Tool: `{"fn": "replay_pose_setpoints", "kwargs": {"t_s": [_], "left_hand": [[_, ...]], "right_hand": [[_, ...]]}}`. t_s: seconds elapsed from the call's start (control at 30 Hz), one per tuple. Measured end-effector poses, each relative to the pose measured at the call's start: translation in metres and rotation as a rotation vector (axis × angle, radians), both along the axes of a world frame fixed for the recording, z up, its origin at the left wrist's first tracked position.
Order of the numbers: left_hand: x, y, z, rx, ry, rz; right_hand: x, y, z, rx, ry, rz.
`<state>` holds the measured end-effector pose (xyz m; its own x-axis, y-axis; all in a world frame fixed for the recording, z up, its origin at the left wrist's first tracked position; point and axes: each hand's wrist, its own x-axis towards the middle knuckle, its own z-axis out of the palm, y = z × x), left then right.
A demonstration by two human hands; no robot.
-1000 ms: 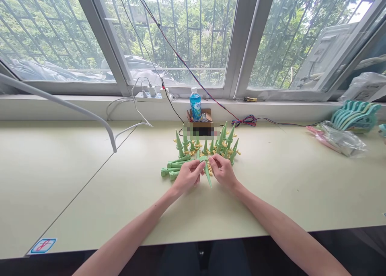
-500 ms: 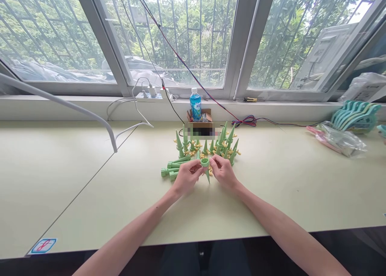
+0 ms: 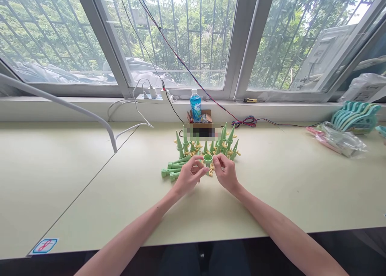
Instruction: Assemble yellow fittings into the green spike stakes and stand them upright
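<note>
Green spike (image 3: 208,160), held upright, open end up

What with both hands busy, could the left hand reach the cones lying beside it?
Probably yes: the flat cones lie beside the left hand, nothing between, once it releases the held cone.

The pale green tabletop (image 3: 286,195) carries a cluster of green spikes (image 3: 224,141) near the middle of its far edge. A plastic bag (image 3: 340,139) lies toward the far right corner. A sticker (image 3: 44,246) sits at the near left edge.
</note>
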<state>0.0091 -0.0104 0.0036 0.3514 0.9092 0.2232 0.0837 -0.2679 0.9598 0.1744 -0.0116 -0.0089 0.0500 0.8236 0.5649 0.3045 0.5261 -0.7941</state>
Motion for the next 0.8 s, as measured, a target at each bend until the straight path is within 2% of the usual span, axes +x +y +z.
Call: {"fn": "replay_pose_setpoints", "kwargs": {"t_s": [0.1,0.2,0.47,0.6,0.8], "left_hand": [[-0.0011,0.0018,0.0007,-0.018,-0.062,0.008],[-0.0024,0.0037,0.0018,-0.128,-0.068,-0.014],[-0.0040,0.0047,0.0020,-0.420,-0.032,-0.191],[-0.0053,0.0054,0.0015,-0.437,-0.041,-0.208],[-0.0061,0.0046,0.0032,-0.369,-0.038,-0.224]], "right_hand": [[0.0008,0.0004,-0.0001,-0.002,0.029,-0.019],[0.0007,0.0006,-0.0001,0.017,0.014,-0.009],[-0.0018,-0.0001,-0.0044,0.077,-0.114,0.065],[-0.0016,0.0001,-0.0055,0.067,-0.122,0.072],[-0.0011,0.0002,-0.0047,0.053,-0.121,0.071]]}}
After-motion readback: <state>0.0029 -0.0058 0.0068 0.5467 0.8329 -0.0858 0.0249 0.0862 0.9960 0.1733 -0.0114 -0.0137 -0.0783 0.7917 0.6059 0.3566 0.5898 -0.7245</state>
